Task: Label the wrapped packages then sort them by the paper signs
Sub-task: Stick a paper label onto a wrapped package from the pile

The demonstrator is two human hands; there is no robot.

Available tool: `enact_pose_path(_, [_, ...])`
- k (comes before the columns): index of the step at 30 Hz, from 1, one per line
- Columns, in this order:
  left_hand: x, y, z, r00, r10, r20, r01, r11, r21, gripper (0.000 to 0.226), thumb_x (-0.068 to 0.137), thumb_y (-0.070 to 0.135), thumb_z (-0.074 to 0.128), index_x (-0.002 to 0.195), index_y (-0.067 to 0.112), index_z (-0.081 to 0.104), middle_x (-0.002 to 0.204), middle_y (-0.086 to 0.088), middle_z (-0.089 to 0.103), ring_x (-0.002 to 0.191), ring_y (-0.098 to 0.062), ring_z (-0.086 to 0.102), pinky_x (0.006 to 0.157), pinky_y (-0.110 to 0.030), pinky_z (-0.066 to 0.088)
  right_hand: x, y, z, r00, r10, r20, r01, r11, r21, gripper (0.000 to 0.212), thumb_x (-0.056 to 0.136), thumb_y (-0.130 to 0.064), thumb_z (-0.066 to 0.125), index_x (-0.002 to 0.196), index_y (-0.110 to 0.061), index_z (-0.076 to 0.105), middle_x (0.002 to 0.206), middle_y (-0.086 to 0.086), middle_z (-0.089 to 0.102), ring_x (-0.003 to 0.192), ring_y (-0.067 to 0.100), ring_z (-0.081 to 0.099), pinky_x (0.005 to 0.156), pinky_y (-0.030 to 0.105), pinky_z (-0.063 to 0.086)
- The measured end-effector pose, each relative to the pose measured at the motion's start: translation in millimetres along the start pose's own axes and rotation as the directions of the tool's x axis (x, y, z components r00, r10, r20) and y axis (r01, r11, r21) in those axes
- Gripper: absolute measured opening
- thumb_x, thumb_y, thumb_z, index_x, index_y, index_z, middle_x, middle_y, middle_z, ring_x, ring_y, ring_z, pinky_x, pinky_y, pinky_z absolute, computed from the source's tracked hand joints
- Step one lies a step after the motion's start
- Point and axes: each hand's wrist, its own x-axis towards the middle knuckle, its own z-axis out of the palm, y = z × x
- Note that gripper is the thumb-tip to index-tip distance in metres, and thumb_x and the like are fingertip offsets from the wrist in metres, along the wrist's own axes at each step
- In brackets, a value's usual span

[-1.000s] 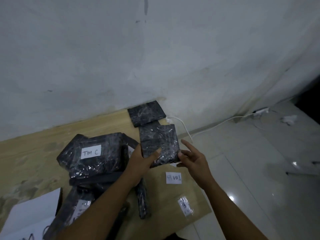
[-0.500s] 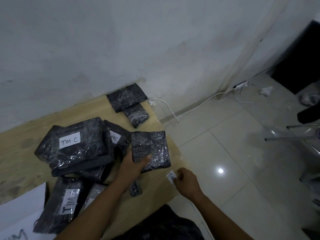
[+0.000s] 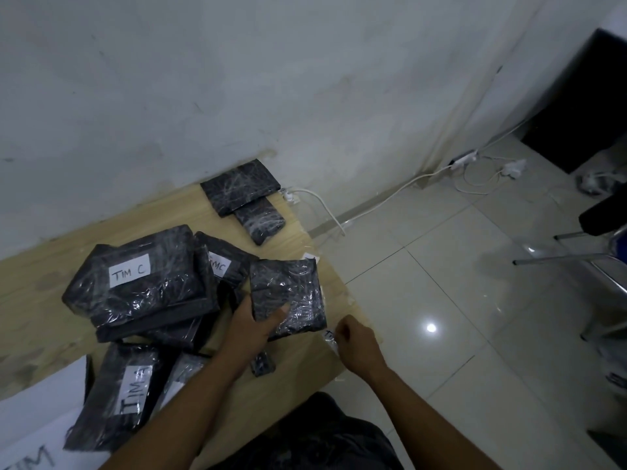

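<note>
My left hand (image 3: 252, 329) grips the lower left corner of a small unlabelled black wrapped package (image 3: 288, 295), held flat just above the wooden table (image 3: 40, 300). My right hand (image 3: 354, 346) pinches a white taped label (image 3: 330, 339) lying at the table's right edge, beside the package. Left of it lies a pile of black packages: the top one (image 3: 142, 283) is labelled "TIM C", another (image 3: 224, 262) shows a partial "C" label, and one (image 3: 118, 398) near the front reads "TIM A". Two unlabelled packages (image 3: 239, 188) lie at the table's far corner by the wall.
A white paper sign (image 3: 30, 432) with large letters lies at the table's front left. Another small label (image 3: 310, 256) peeks out behind the held package. A white cable (image 3: 325, 206) and power strip (image 3: 463, 160) run along the wall. Tiled floor and chair legs (image 3: 573, 257) lie to the right.
My right hand left the package and dropped to the label at the table edge, pinching it. The left hand lowered the package toward the table. The camera tilted down and right.
</note>
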Motion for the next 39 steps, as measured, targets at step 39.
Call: enact_pose_path(39, [-5, 0, 1, 0.992, 0.089, 0.094, -0.074, 0.987, -0.144, 0.064, 0.078, 0.031, 0.078, 0.133, 0.027, 0.046, 0.121, 0.004, 0.065, 0.095, -0.007, 0.070, 0.068, -0.022, 0.058, 8, -99, -43, 0.913, -0.409, 0.008, 0.400, 0.897, 0.188, 0.048, 0.087, -0.022, 0.067, 0.126, -0.024, 0.039, 0.085, -0.002, 0.069, 0.074, 0.006, 0.063, 0.062, 0.025, 0.051])
